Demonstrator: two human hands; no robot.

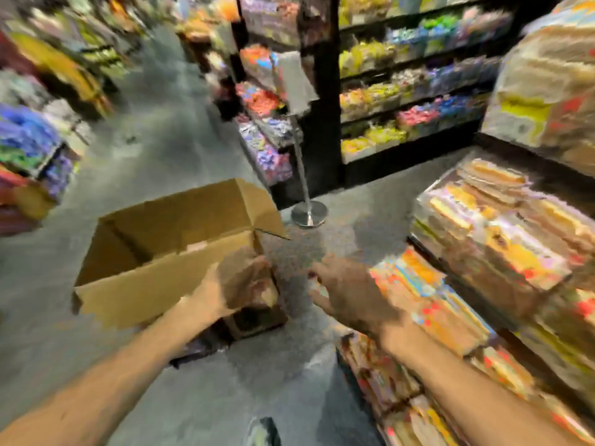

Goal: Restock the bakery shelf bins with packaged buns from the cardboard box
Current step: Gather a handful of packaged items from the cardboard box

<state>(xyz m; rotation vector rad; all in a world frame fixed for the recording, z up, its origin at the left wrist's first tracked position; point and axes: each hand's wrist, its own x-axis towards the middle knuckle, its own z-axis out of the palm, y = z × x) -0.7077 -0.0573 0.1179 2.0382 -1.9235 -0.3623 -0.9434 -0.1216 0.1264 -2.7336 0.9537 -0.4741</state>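
Left grip [222, 286] is curled around a clear-wrapped brown pack of buns [254, 278], holding it at the near right corner of the open brown cardboard box [145, 284]. Motion blur hides exactly where the fingers sit on the wrap. The pack lies partly across the palm and sticks out past it to the right, towards the other hand.

Right grip [349, 292] hangs just beside the pack with its fingers spread and relaxed, and it holds nothing. It is close to the wrap but apart from it.

By its look the pack is light and soft: thin film over bread that dents under a hard squeeze. The film is likely slick, so a broad hold under the body, or a pinch on the gathered end of the wrap, would suit it better than a tight clench. The free hand is well placed to support it from below.

The box stands on the grey floor [180, 140] with its flaps up, and what can be seen of its inside shows no packs. To the right, the dark-edged shelf bins [457, 276] are crowded with bright wrapped packs, near the right forearm. Beyond the box stands a chrome post on a round base [308, 214].
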